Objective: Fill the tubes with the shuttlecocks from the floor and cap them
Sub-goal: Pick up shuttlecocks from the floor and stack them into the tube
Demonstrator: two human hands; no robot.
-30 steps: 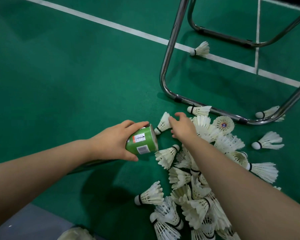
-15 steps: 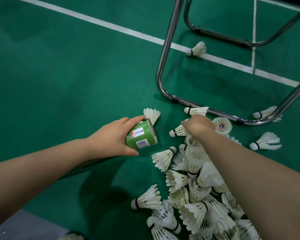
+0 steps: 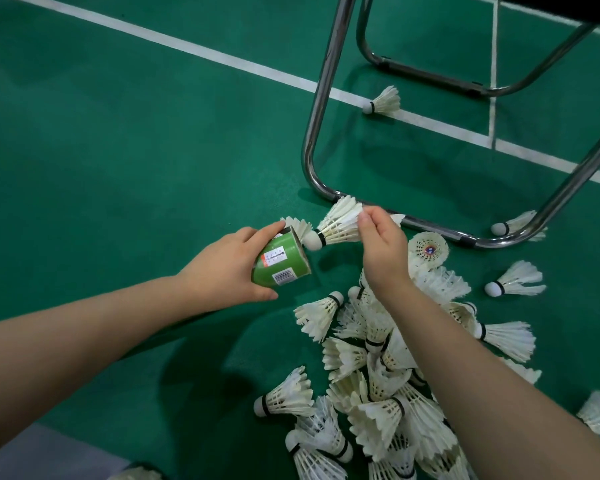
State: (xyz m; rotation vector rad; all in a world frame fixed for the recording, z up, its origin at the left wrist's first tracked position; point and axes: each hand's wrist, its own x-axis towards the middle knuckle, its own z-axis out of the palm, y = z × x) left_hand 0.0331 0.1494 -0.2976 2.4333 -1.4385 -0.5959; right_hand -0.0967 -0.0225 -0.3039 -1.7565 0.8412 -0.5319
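My left grip [image 3: 222,268] is wrapped round the green tube [image 3: 281,259], close to its open end. My thumb lies on top and my fingers curl under it. The tube lies on its side, low over the green floor [image 3: 118,168]. Its mouth points to the right and a bit away from me. The rest of the tube runs back under my left arm, so I cannot see its other end. Some white feathers [image 3: 297,225] show at the top of the mouth. I cannot tell if they are inside the tube or just behind it.

My right grip [image 3: 383,251] pinches one shuttlecock [image 3: 336,225] by the edge of its feathers, with thumb and fingertips. Its round white tip points left and sits right at the mouth of the tube.

Under my right arm there is a big pile of shuttlecocks [image 3: 378,375] on the floor, lying every which way. One lone shuttlecock [image 3: 516,284] lies to the right of the pile. Another one [image 3: 383,102] lies far off on a white line [image 3: 187,46]. A shiny metal frame [image 3: 314,133] stands on the floor behind my grips, and its low bar runs just past the pile.
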